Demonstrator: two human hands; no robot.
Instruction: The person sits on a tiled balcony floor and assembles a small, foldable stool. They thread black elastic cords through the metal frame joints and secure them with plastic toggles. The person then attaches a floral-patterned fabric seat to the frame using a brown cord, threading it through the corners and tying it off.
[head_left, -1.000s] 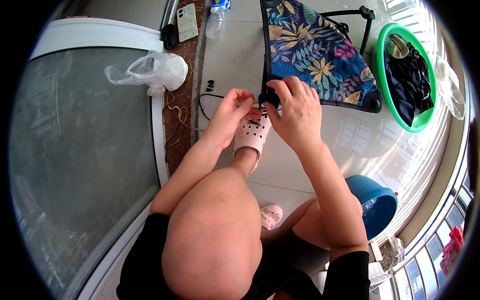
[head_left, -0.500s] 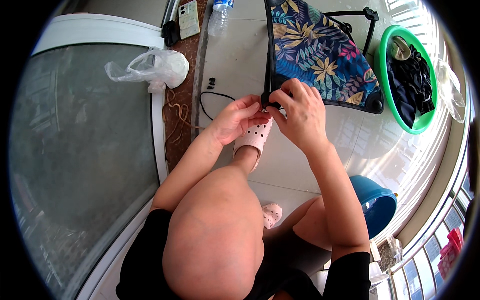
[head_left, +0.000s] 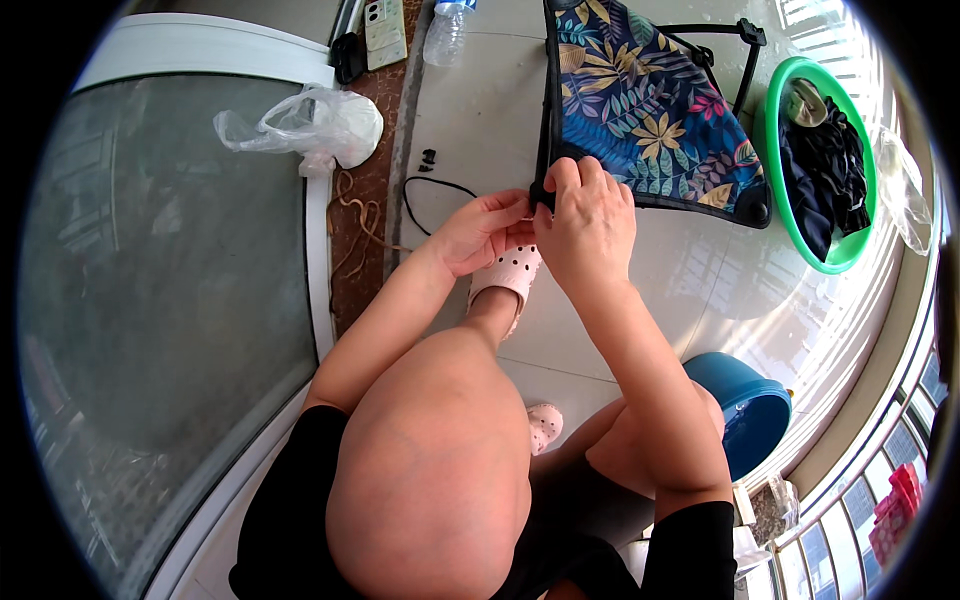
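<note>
A folding chair or stool with a dark leaf-and-flower print fabric (head_left: 650, 110) and a black tubular frame lies on the floor in front of me. At its near left corner, my right hand (head_left: 590, 222) is closed, fingertips curled over the black corner fitting (head_left: 541, 196). My left hand (head_left: 485, 232) meets it from the left, thumb and fingers pinched together against the same corner. Whatever small thing sits between those fingertips is hidden. Behind my left hand runs a thin black cord (head_left: 408, 200). Below both hands is my foot in a pink clog (head_left: 512, 268).
Small black pieces (head_left: 428, 160) lie left of the chair. Farther left are a white plastic bag (head_left: 350, 130), tan string (head_left: 365, 222), a phone (head_left: 385, 35) and a clear bottle (head_left: 446, 40). At right stand a green basin (head_left: 868, 190) of dark cloth and a blue bucket (head_left: 725, 385).
My right hand has shifted slightly left, its fingers drawn closer together over the corner. Both hands stay at the chair's corner, and the whole view has shifted a little.
</note>
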